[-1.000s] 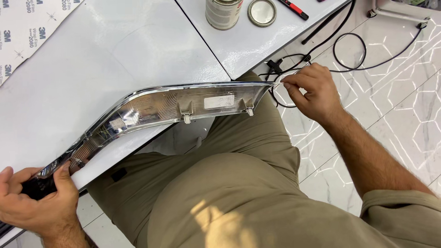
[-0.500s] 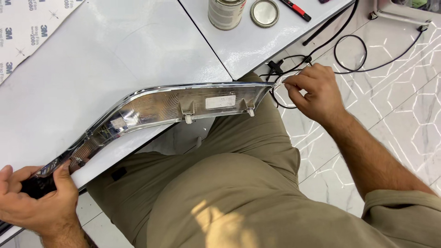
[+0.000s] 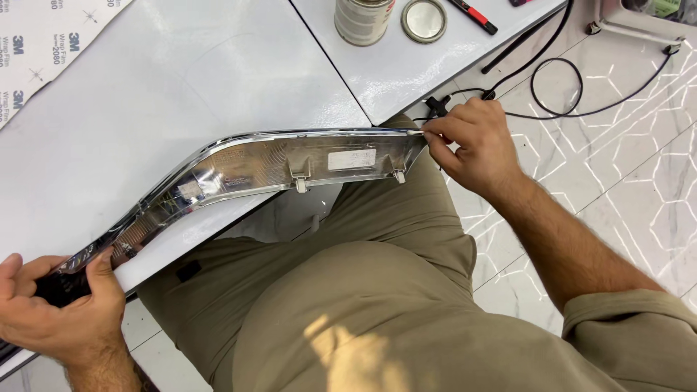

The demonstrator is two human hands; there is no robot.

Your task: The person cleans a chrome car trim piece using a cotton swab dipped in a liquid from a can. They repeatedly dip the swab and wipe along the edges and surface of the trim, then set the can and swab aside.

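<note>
Here, largest first:
Table [image 3: 181, 94]: white and glossy, filling the upper left; its edge runs diagonally above the seated person's lap.
Trim strip [image 3: 290, 163]: a long, curved chrome piece resting along the table edge, inner side up, with small clips showing. Its long axis runs from lower left to upper right, one end in each hand.
Left hand [image 3: 62, 319]: at the lower left corner, fingers wrapped around the strip's dark near end, thumb pressed on top.
Right hand [image 3: 475, 141]: at the strip's far right end, beside the table corner. Thumb and forefinger are pinched together right at the strip's tip; whether they grip the edge itself or a thin film there cannot be told.
Cable [image 3: 573, 87]: black, looping on the tiled floor just behind the right hand.
Can [image 3: 363, 18]: open metal tin on the table, well above the strip.
Lid [image 3: 423, 19]: round, lying just beside the can.
Red-and-black tool [image 3: 472, 14]: near the lid, at the table's top edge.
</note>
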